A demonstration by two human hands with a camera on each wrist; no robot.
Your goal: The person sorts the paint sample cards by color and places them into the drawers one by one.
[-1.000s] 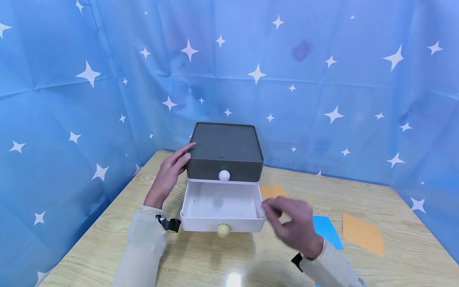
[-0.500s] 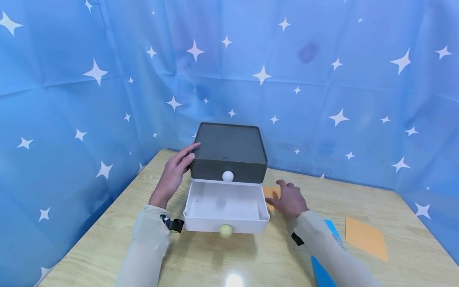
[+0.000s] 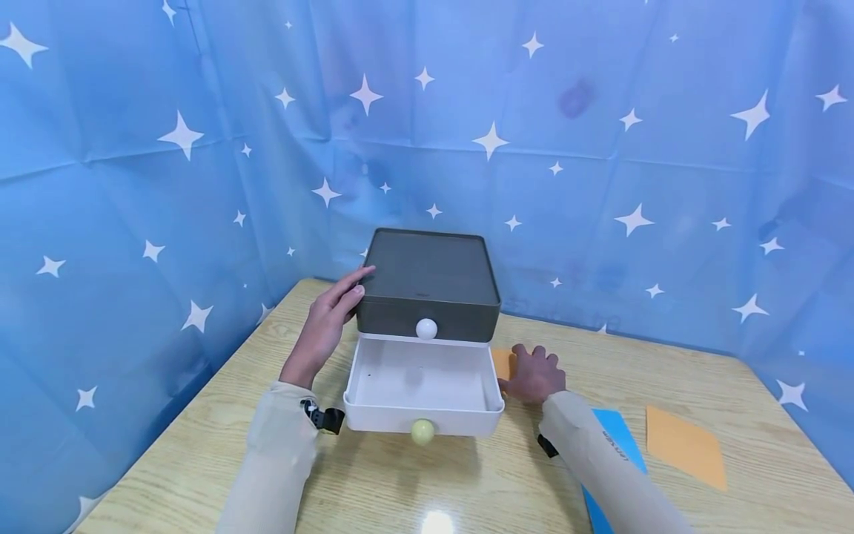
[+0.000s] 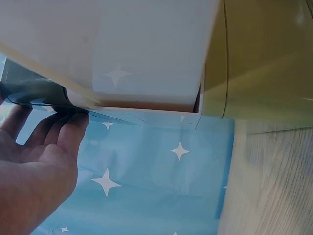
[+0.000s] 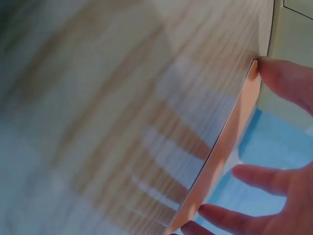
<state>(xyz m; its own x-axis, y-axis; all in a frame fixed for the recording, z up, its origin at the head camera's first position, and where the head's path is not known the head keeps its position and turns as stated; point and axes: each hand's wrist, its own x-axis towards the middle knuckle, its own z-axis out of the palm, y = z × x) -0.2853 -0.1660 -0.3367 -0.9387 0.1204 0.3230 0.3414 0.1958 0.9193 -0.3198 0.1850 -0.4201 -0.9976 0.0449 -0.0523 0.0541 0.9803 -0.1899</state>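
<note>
Right hand [image 3: 536, 376] moved from drawer [image 3: 383, 418] to orange sheet [image 3: 501, 361] beside it on table [image 3: 200, 452] | fingers [image 5: 261, 178] spread wide along edge; left hand [image 3: 325, 324] touches cabinet [image 3: 432, 265] | likely light, bendy; best pinched by edge

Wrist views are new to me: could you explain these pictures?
No machine here: just a person's bare left hand and right hand. The head camera looks forward and down; each wrist camera watches one hand. On the wooden table stands a dark box, its white drawer open. One orange sheet and something blue lie to the right. The left hand rests on the box's side; the right hand touches another orange sheet; whether it grips is unclear.
</note>
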